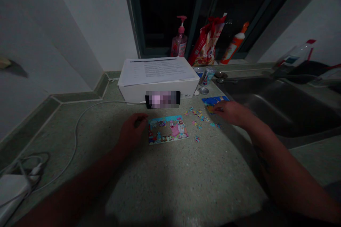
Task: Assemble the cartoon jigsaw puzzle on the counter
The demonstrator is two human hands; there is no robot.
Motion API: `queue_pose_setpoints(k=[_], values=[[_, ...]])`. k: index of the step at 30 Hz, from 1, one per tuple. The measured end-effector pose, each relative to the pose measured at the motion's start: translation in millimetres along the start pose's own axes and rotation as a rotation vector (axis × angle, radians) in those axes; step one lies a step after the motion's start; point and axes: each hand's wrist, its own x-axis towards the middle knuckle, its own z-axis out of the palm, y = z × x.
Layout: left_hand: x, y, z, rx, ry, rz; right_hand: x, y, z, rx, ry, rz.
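Watching from my end now: the hands are well apart. The left hand [132, 131] sits curled at the left edge of the jigsaw puzzle [167, 129], and I can't tell whether it's pinching anything. The right hand [231, 112] is spread open, fingers reaching to a blue picture card [214, 103] at the far right. The puzzle lies flat on the bench [186, 184] between them, a gap showing left of centre, with loose pieces [198, 116] scattered just to its right. My read is that they're spread there to keep them within easy reach of both hands. Further back, a white box [158, 90] topped with printed papers [157, 71] stands by the wall, a phone [162, 99] lying against its front, screen blurred. A white cable [87, 113] trails left from there, probably for charging. Off to the right sits a steel sink [266, 103].
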Motion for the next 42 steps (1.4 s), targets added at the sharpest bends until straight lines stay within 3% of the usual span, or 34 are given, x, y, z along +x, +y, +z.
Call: queue_pose_setpoints(k=[10,15,22,36,42], values=[[-1,4,-1.8,0.019,-0.002,-0.007,-2,2,2,0.063,-0.121,-0.059],[0,5,-2.0,0.036,-0.007,-0.029,-6,9,3,0.078,-0.226,0.01],[-1,6,-3.3,0.037,-0.011,-0.016,-16,-3,-9,0.118,-0.365,0.094],[0,4,-1.7,0.025,-0.005,-0.019,-16,-4,-8,0.163,-0.366,0.156],[0,3,-1.6,0.016,-0.003,-0.018,-15,-5,-7,0.273,-0.35,0.035]])
